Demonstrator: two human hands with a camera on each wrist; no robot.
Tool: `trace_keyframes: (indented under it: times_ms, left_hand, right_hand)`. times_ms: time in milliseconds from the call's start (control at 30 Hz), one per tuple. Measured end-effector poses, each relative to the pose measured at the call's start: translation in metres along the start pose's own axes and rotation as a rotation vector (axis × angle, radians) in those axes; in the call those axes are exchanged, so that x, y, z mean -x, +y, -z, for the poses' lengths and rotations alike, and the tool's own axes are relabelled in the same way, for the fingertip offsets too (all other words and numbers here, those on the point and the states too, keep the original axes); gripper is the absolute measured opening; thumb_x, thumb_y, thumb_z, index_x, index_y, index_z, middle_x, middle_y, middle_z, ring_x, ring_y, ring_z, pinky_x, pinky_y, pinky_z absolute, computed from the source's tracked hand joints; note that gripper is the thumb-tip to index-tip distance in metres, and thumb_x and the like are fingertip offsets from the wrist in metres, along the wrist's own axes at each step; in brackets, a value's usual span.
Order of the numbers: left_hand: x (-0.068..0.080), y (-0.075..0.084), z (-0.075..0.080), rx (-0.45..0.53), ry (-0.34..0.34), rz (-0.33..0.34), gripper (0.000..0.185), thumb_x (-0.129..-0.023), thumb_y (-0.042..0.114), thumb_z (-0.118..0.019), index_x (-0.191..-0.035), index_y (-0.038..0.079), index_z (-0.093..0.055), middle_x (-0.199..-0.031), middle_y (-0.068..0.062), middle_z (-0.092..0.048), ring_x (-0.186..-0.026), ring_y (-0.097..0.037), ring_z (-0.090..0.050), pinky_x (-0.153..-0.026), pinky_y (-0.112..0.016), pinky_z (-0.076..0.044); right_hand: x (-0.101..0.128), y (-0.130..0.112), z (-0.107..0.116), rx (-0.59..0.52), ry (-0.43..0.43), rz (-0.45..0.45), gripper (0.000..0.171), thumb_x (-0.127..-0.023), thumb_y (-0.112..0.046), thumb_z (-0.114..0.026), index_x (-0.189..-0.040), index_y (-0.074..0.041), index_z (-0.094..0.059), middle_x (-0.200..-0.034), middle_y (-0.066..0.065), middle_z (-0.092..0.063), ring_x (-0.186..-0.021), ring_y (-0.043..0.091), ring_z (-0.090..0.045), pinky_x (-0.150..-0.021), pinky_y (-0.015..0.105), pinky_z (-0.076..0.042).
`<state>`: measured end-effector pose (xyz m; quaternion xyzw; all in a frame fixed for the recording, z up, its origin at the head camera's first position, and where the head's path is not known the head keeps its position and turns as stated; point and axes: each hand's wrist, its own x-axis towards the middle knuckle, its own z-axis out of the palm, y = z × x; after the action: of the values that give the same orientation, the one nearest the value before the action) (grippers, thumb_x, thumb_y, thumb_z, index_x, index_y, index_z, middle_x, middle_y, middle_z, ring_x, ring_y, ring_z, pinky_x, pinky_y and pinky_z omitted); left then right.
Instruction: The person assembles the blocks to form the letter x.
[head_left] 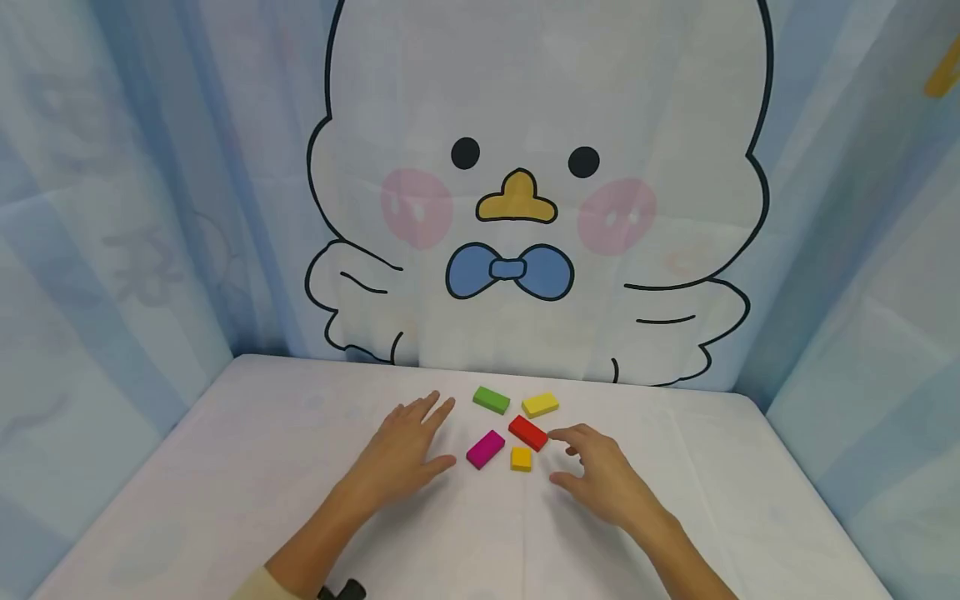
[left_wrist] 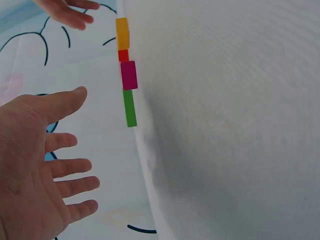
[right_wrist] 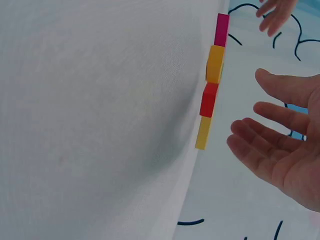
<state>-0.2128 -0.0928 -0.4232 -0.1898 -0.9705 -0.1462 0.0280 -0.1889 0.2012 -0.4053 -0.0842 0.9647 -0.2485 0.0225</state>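
Note:
Several coloured blocks lie in a loose group on the white table. At the back are a green block [head_left: 491, 400] and a yellow block [head_left: 541, 405]. A red block [head_left: 528, 433] lies askew in front of the yellow one. Nearer the front are a magenta block [head_left: 485, 449] and a smaller orange-yellow block [head_left: 521, 459]. Left of the group, my left hand [head_left: 401, 454] holds nothing, its fingers spread and thumb toward the magenta block. On the right, my right hand [head_left: 600, 475] is empty, fingers slightly bent, the index fingertip close by the red block's right end.
A white cloth covers the table [head_left: 225, 483]. Behind it hangs a backdrop [head_left: 517, 333] printed with a cartoon bird. Pale blue curtains [head_left: 97, 250] close in both sides. Part of a small black object [head_left: 351, 590] shows at the front edge, beside the left sleeve [head_left: 264, 586].

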Motion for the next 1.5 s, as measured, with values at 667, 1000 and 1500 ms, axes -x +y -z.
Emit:
trace_keyframes:
  times_ms: [667,1000,1500]
  left_hand:
    - [-0.027,0.016,-0.007,0.19,-0.139,-0.009,0.078,-0.088,0.028,-0.085,-0.156,0.021,-0.049,-0.144,-0.01,-0.056,-0.131,-0.028,-0.057,-0.102,-0.047,-0.057]
    - [-0.044,0.017,-0.013,0.256,-0.214,-0.025,0.077,-0.084,0.025,-0.088,-0.152,0.022,-0.054,-0.147,-0.01,-0.056,-0.134,-0.028,-0.055,-0.104,-0.05,-0.056]
    - [-0.053,0.021,-0.016,0.317,-0.273,-0.049,0.072,-0.08,0.02,-0.091,-0.145,0.019,-0.06,-0.133,-0.008,-0.063,-0.121,-0.023,-0.061,-0.092,-0.036,-0.061]
  right_hand:
    - [-0.025,-0.008,-0.015,-0.071,-0.084,0.085,0.042,-0.084,-0.004,-0.085,-0.124,-0.011,-0.074,-0.108,0.0,-0.069,-0.1,0.017,-0.064,-0.09,0.039,-0.061]
    - [-0.036,-0.006,-0.019,-0.083,-0.118,0.187,0.041,-0.085,-0.002,-0.083,-0.125,-0.008,-0.073,-0.11,0.001,-0.07,-0.102,0.02,-0.064,-0.091,0.04,-0.061]
    - [-0.047,-0.006,-0.028,-0.067,-0.134,0.242,0.033,-0.084,0.002,-0.082,-0.116,-0.007,-0.076,-0.11,0.002,-0.073,-0.099,0.02,-0.063,-0.093,0.042,-0.06]
